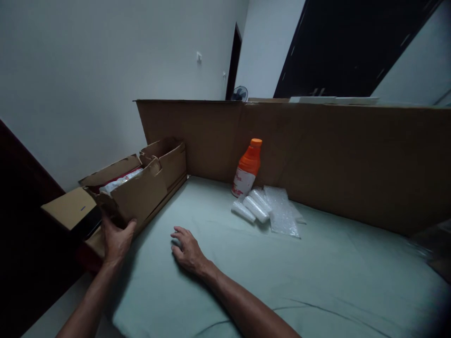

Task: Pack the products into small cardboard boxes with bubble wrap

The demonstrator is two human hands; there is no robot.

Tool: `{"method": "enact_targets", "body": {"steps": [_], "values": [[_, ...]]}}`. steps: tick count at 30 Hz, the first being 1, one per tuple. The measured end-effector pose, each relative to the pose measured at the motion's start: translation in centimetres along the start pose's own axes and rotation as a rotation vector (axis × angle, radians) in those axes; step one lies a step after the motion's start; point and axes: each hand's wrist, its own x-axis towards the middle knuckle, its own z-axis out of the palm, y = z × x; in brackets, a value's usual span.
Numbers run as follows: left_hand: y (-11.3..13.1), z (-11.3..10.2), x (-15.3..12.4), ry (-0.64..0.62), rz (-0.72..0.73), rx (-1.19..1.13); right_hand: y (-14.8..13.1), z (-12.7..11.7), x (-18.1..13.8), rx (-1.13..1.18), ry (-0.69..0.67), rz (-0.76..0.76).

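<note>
My left hand (118, 238) is at the near end of a cardboard box (148, 195). Its thumb lies against the box's long side, and its other fingers go round the near end, partly hidden. White plastic packaging (123, 180) with a red edge shows inside the box's open top. Over the pale green cloth (218, 263), my right hand (188, 249) has its fingers apart and loosely curled, holding nothing. Beyond it stand an orange bottle (248, 164) with a white label and, at its foot, several rolls of bubble wrap (256, 208) beside a flat bubble wrap sheet (282, 213).
A tall cardboard panel (324, 155) borders the back of the surface. Left of the box is a yellowish carton (70, 206). Clear plastic (421, 249) lies at the right edge. A fan (240, 93) and dark doors (338, 47) are behind the panel.
</note>
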Motion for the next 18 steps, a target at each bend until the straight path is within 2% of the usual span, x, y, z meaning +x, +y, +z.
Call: {"method": "enact_targets", "body": {"steps": [2,4,6,9,12,13,15,18], "values": [[-0.1,0.7,-2.0,0.008,-0.023,0.026,-0.3,-0.1,0.2,0.004,0.000,0.009],[-0.5,1.3,-5.4,-0.034,-0.055,0.057,-0.8,-0.2,0.3,0.006,-0.007,0.006],[-1.1,1.6,-9.6,-0.169,-0.061,0.075,-1.3,-0.3,0.1,0.010,-0.029,-0.007],[-1.8,1.8,-15.3,-0.426,0.078,0.100,-2.0,-0.4,-0.7,0.030,-0.081,-0.020],[-1.9,1.5,-18.3,-0.496,0.157,0.090,-2.6,-1.9,-2.1,0.089,-0.113,0.002],[-1.8,1.4,-18.6,-0.501,0.165,0.082,-3.0,-3.2,-2.6,0.117,-0.123,0.015],[-1.3,1.0,-18.8,-0.520,0.173,0.076,-4.3,-7.2,-4.2,0.186,-0.150,0.029],[-0.4,0.4,-18.6,-0.543,0.130,0.087,-8.6,-15.8,-8.4,0.385,-0.156,-0.034]]}}
